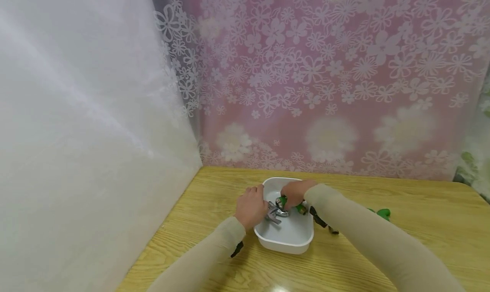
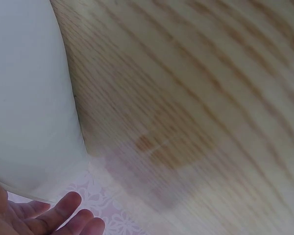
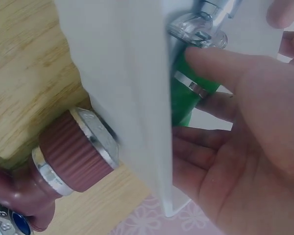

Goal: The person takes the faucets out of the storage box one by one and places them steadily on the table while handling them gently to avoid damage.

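A white plastic basin (image 1: 284, 244) stands on the wooden table. My left hand (image 1: 251, 207) rests on its left rim, and in the left wrist view its fingers (image 2: 63, 205) lie loosely extended past the rim. Reaching inside the basin, my right hand (image 1: 296, 193) holds a green pipe fitting with a silver band (image 3: 193, 83) between thumb and fingers. Clear plastic wraps the end of that fitting. A chrome tap (image 1: 273, 214) lies in the basin near my left hand. Another green fitting with a brass-coloured end (image 1: 301, 208) is under my right hand.
A maroon ribbed fitting with a metal end (image 3: 78, 152) lies on the table outside the basin's right wall. Green fittings (image 1: 383, 213) sit farther right, partly hidden by my right sleeve. A white sheet (image 1: 95, 134) hangs at the left, a pink flowered curtain (image 1: 325, 92) behind.
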### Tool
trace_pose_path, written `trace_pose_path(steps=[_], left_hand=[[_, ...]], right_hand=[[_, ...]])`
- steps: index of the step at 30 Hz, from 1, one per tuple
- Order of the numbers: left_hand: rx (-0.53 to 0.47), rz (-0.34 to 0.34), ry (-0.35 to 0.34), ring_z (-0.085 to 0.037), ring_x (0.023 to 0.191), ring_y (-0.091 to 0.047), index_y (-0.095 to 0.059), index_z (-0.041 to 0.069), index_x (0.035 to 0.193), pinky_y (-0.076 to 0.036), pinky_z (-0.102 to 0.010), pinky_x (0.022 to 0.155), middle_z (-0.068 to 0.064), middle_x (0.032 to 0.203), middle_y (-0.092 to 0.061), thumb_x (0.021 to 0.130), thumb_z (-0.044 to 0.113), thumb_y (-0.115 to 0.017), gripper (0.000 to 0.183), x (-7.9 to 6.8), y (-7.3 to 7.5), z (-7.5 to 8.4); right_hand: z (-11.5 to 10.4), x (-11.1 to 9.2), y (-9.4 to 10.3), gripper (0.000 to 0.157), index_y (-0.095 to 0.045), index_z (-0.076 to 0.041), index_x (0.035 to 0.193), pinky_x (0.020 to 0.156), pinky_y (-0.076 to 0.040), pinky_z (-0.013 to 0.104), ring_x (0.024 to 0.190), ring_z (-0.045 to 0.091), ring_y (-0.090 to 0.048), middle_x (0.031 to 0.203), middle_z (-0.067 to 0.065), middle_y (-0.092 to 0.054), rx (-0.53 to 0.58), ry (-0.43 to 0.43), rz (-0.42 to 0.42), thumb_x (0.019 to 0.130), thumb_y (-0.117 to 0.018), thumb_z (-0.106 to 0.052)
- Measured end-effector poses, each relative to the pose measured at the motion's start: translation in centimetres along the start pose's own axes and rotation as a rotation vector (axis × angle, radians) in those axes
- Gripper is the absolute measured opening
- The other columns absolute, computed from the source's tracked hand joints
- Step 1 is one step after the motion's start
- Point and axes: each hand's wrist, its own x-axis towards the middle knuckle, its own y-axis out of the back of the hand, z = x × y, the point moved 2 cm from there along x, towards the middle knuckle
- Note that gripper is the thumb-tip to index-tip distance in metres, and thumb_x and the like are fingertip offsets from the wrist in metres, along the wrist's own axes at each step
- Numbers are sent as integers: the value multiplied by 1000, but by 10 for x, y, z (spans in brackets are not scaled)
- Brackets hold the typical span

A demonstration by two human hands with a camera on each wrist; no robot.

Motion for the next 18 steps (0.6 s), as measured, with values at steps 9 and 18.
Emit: trace_pose_path(steps=[9,18], left_hand=[[-3,7,-11,-21,111,-63,-51,12,140,-58,-44,80,-7,122,-66,97,31,-56,47,0,2,3],[-15,19,-12,-23,111,-63,-51,10,140,-58,-44,82,-9,122,-66,97,29,-55,47,-2,2,3]], right_hand=[[6,0,1,17,-69,-12,106,76,-54,35,79,14,-61,90,-2,-66,9,37,47,90,-73,-12],[8,5,-1,24,-69,-13,108,79,-55,34,80,12,-60,94,-4,-67,18,95,89,86,-73,-3]])
